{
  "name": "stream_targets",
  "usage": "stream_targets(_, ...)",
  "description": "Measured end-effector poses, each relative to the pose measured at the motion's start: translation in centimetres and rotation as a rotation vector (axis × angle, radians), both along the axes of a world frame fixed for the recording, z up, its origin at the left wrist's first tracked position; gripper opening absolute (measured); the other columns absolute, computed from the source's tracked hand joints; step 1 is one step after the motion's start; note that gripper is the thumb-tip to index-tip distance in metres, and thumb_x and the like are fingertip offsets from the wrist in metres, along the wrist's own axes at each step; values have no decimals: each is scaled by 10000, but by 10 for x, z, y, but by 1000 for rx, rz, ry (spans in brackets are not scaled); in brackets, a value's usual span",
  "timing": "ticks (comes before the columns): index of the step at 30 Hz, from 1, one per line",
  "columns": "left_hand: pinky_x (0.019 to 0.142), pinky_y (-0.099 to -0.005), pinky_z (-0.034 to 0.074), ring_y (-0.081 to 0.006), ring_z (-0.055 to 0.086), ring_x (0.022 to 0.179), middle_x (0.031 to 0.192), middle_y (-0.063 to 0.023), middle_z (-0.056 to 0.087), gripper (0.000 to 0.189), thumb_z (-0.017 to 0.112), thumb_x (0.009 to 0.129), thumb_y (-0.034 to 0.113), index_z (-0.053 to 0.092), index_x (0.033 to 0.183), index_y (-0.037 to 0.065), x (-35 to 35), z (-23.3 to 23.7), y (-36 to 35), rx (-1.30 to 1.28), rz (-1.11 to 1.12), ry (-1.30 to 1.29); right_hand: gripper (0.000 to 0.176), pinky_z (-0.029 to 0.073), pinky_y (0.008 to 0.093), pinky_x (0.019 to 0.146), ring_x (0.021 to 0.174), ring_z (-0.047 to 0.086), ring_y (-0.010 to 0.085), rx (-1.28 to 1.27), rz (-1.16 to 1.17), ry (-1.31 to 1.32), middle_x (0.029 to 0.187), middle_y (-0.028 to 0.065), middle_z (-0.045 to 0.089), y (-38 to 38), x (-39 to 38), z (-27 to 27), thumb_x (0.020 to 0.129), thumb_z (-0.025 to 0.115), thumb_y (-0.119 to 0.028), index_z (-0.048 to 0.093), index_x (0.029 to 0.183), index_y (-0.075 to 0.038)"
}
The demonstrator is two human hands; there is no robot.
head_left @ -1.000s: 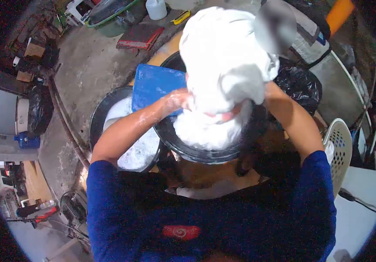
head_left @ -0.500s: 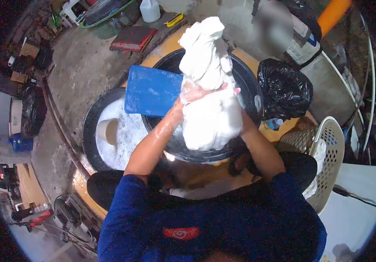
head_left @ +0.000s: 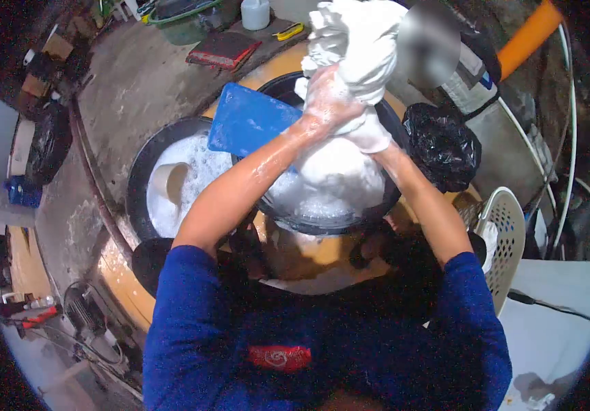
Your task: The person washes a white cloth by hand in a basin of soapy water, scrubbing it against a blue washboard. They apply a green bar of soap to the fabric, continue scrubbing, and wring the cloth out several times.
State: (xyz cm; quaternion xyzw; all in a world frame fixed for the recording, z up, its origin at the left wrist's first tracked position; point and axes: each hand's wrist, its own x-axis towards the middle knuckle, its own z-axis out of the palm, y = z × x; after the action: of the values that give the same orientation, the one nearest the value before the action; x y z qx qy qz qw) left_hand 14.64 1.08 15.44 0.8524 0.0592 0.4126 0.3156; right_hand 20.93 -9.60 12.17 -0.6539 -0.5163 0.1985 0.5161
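Note:
A bunched white cloth [head_left: 360, 41] rises above the black basin [head_left: 309, 227], its lower part lying in suds. My left hand [head_left: 329, 99], wet with foam, is closed around the cloth's middle. Just below and to the right, my right hand [head_left: 372, 133] also grips the cloth; foam and folds hide most of its fingers. A flat blue board [head_left: 250, 123] leans on the basin's left side, beneath my left forearm. Further left, a second dark basin [head_left: 139, 209] holds sudsy water and a cream-coloured cup [head_left: 169, 181].
A black plastic bag [head_left: 442, 147] stands right of the basin, with a cream perforated laundry basket [head_left: 507, 240] nearer my body. Beyond the basins lie a red-edged dark mat [head_left: 223, 51], a yellow-handled brush-like item [head_left: 289, 31] and a white jug [head_left: 255, 14].
Both hands have moved up and away from me, lifting the cloth higher. My right hand has come from the cloth's lower right side to just below my left.

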Motion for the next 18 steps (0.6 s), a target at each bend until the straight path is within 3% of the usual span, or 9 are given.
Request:
stream_targets(2, 741, -374, 452, -333, 580, 781, 779, -159, 607, 433, 668, 527, 198, 590, 910, 14, -5, 7, -2, -8, 64, 93, 482, 385, 323, 886, 1018, 502, 198, 12, -51, -63, 1073, 111, 538, 5, -8, 4, 663, 685, -226, 519, 1078, -43)
stream_targets(3, 750, -391, 448, -342, 570, 815, 845, -167, 601, 467, 659, 534, 190, 563, 956, 13, -2, -7, 3, 34, 117, 61, 535, 343, 340, 930, 1078, 460, 221, -195, -132, -199, 1133, 116, 507, 12, -5, 2, 677, 664, -278, 484, 1125, -47)
stream_targets(6, 778, -403, 423, -343, 536, 889, 882, -193, 570, 568, 625, 547, 159, 453, 1065, 1, -17, 16, -5, -41, 128, -61, 534, 329, 336, 944, 1089, 448, 225, -85, -230, -404, 1144, 123, 498, 23, 0, -12, 698, 645, -302, 476, 1137, -48)
stream_targets(7, 839, -415, 387, -374, 484, 975, 1002, -244, 510, 689, 621, 553, 161, 352, 1156, -36, -17, 14, 1, -184, 46, 16, 502, 327, 336, 948, 1097, 436, 229, -54, -241, -354, 1157, 133, 482, 22, -4, -3, 727, 603, -289, 467, 1149, -53)
stream_targets(10, 912, -434, 318, -412, 389, 1074, 1136, -290, 399, 842, 620, 549, 175, 205, 1239, -71, -25, 12, -4, -6, 131, -286, 447, 300, 335, 968, 1112, 417, 239, 124, -217, 323, 1191, 130, 456, 36, -1, 11, 821, 436, -311, 430, 1187, -55)
stream_targets(13, 1022, -425, 154, -429, 133, 1254, 1326, -323, 113, 1058, 657, 552, 257, -5, 1314, -61, -46, -1, -21, 78, 70, -118, 466, 270, 348, 987, 1141, 393, 256, -380, -295, -452, 1232, 148, 425, 43, -3, 56, 851, 383, -331, 402, 1205, -29)
stream_targets(15, 1031, -435, 108, -401, 76, 1277, 1362, -284, 60, 1064, 656, 572, 312, -6, 1325, -43, -41, -9, -27, 53, 133, -121, 471, 280, 352, 976, 1131, 405, 250, -246, -270, -367, 1211, 145, 447, 52, -2, 58, 820, 451, -335, 433, 1183, -35)
stream_targets(17, 1027, -461, 77, -345, 35, 1302, 1391, -233, 40, 1005, 617, 624, 356, 19, 1331, -34, -25, -12, -23, -11, 215, -189, 456, 303, 350, 953, 1105, 428, 242, 237, -257, -228, 1171, 136, 481, 74, 26, 2, 803, 485, -342, 474, 1152, -49)
stream_targets(18, 1029, -438, 97, -307, 80, 1295, 1387, -200, 92, 906, 550, 670, 388, 74, 1328, -13, -15, 0, -16, -213, 305, -25, 447, 313, 348, 942, 1092, 437, 239, 397, -259, -235, 1154, 131, 494, 80, 34, -10, 799, 496, -342, 488, 1139, -52)
